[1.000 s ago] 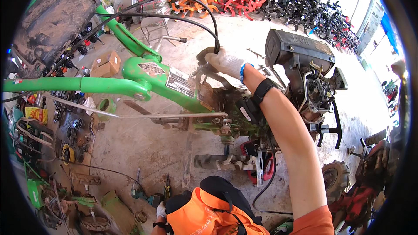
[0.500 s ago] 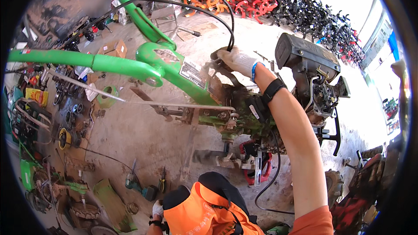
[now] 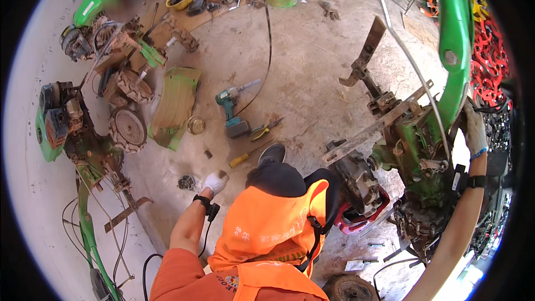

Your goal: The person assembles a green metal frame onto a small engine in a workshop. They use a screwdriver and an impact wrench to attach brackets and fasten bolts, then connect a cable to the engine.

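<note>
Just left of my left hand point(image 3: 215, 182) I have a clump of small dark parts point(image 3: 188, 181) on the floor; they look light, so I'd pinch them up with the fingertips. That gloved hand hangs low with its fingers bent, and I can't tell whether they are pressed together or closed around anything. Above it lies the cordless drill point(image 3: 229, 112), probably hefty at the battery end, best lifted by the grip. Nearer, up and right of the hand, is a yellow-handled screwdriver point(image 3: 240, 160), rigid and light; I'd take the handle.

Well to the right of the left hand stands the green machine point(image 3: 415, 150), immediately left of my right hand point(image 3: 475, 128). I judge its grimy metal body heavy and stiff, perhaps slick with oil. I'd avoid the thin pale rod point(image 3: 392, 30), which may flex, and hold the thick green beam point(image 3: 454, 50). My gloved right hand is just beside the beam's lower end; its fingertips are hidden, so I can't tell whether it's spread or gripping.
</note>
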### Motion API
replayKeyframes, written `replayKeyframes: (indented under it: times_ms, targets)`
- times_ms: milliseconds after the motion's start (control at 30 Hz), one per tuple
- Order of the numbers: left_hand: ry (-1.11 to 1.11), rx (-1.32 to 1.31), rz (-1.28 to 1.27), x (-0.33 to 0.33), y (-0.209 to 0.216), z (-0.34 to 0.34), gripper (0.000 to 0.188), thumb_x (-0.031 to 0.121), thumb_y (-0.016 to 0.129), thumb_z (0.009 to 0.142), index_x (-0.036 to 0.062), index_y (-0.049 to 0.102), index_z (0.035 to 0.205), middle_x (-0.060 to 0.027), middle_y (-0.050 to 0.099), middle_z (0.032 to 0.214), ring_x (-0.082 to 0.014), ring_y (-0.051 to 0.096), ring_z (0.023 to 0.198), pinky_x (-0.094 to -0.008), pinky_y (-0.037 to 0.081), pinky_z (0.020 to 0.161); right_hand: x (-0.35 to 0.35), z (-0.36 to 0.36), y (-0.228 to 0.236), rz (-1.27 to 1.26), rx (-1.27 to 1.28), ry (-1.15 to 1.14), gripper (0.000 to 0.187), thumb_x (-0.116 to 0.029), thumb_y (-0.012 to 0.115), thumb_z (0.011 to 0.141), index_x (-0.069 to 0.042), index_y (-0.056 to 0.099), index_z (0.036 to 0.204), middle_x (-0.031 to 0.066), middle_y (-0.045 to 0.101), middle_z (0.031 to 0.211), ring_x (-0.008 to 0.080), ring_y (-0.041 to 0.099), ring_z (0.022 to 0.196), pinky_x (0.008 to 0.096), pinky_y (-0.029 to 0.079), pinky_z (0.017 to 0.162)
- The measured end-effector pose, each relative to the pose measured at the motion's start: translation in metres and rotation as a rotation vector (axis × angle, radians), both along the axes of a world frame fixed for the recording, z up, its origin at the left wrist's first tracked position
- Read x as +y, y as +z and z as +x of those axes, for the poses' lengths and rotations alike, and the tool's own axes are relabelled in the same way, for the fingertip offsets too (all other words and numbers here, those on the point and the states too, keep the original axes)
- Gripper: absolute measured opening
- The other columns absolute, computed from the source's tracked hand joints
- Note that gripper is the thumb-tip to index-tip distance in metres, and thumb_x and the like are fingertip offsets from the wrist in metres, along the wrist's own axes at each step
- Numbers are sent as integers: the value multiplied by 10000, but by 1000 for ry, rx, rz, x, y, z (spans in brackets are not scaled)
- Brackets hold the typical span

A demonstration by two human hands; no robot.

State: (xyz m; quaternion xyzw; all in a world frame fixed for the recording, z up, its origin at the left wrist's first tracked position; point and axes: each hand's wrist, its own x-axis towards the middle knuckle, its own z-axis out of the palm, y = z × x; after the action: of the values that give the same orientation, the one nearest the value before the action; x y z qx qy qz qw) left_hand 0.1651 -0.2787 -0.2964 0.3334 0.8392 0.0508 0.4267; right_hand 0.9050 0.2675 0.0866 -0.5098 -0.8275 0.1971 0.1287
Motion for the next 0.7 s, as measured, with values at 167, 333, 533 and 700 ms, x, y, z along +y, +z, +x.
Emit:
replayKeyframes:
  times_ms: [167, 333, 533, 700]
  targets:
    - [18, 14, 32, 6, -30, 10, 470, 347, 684, 992, 13, 739, 1317, -270, 753, 1287, -413, 718, 1231, -458, 554, 1069, 8, 16, -12, -291, 494, -284, 445, -211, 613, 1096, -40, 606, 1506, 101, 728, 1336, 232, 705, 1175, 369, 580, 1007]
    - [-105, 273, 70, 47, -57, 28, 459, 326, 719, 960, 54, 699, 1328, -261, 720, 1260, -450, 697, 1194, -532, 557, 1042, 7, 33, -3, -38, 287, -190, 412, -286, 610, 1139, -50, 620, 1476, 30, 739, 1215, 146, 713, 1010, 314, 608, 868]
    - [-185, 366, -23, 79, -71, 29, 444, 376, 748, 953, 87, 711, 1288, -236, 717, 1257, -448, 691, 1203, -538, 560, 1028, 9, 72, -4, 45, 98, -145, 329, -328, 592, 1145, -33, 712, 1230, 17, 714, 976, 119, 640, 848, 304, 533, 714]
    - [16, 314, 192, 87, -76, 0, 416, 414, 669, 1022, 75, 732, 1256, -251, 731, 1239, -448, 695, 1183, -527, 554, 1034, 1, 77, -5, 6, 160, -227, 309, -292, 586, 1127, -37, 705, 1255, 44, 720, 994, 163, 651, 858, 331, 540, 738]
